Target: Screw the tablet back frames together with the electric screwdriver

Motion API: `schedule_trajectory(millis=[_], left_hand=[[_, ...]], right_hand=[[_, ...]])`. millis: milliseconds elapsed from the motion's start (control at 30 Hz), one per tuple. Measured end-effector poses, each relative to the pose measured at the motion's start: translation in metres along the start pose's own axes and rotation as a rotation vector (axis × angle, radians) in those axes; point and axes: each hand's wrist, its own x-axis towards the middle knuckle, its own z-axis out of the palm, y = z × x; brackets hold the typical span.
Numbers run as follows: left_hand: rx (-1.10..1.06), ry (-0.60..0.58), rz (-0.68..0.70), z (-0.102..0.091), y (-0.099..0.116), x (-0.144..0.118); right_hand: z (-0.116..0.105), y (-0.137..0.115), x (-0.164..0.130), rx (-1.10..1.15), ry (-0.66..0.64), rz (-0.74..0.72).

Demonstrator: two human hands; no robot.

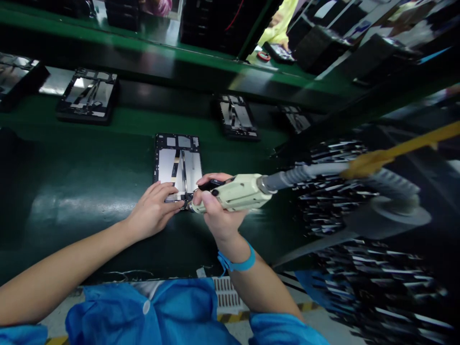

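Note:
On the green work surface lies a tablet-like device [193,165] with its inside exposed, showing silver panels and dark ribbon cables. My left hand [153,211] rests with outstretched fingers on its lower left edge, fingertips close to the tool's tip. My right hand [223,218] is wrapped around a pale green electric screwdriver [239,192], thumb on the near side. The screwdriver lies nearly level, with its tip at the device's bottom edge. The exact contact point there is hidden by my fingers. A blue wrist strap [244,258] circles my right wrist.
Several similar opened devices, such as one at left [88,96] and one at right [237,117], lie along the strip behind. A grey hose [312,172] with a yellow strap [406,148] runs right from the screwdriver. Blurred stacks of dark parts [373,268] stand at right. Another person's yellow sleeve [278,24] shows beyond.

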Motion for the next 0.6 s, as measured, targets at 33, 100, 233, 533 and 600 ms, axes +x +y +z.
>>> schedule_trajectory(millis=[33,100,233,533,600], left_hand=[[0.005,-0.015,0.011,-0.0018,-0.0004,0.0013],[0.014,-0.037,0.023,-0.0044,-0.0002,0.0034],[-0.010,-0.045,0.007,-0.0054,0.0020,0.0039],[0.038,-0.047,0.032,-0.0029,0.0006,-0.0015],[0.029,-0.044,0.025,-0.0034,0.0015,-0.0013]], right_hand=[[0.0001,-0.0011,0.0005,0.017,-0.004,0.002],[0.0008,-0.0029,0.0011,0.047,-0.007,0.003],[0.0021,-0.0038,0.0012,0.064,-0.006,-0.001],[0.0020,-0.0035,0.0004,0.044,-0.014,0.013],[0.0022,-0.0014,-0.0004,0.023,-0.007,0.021]])
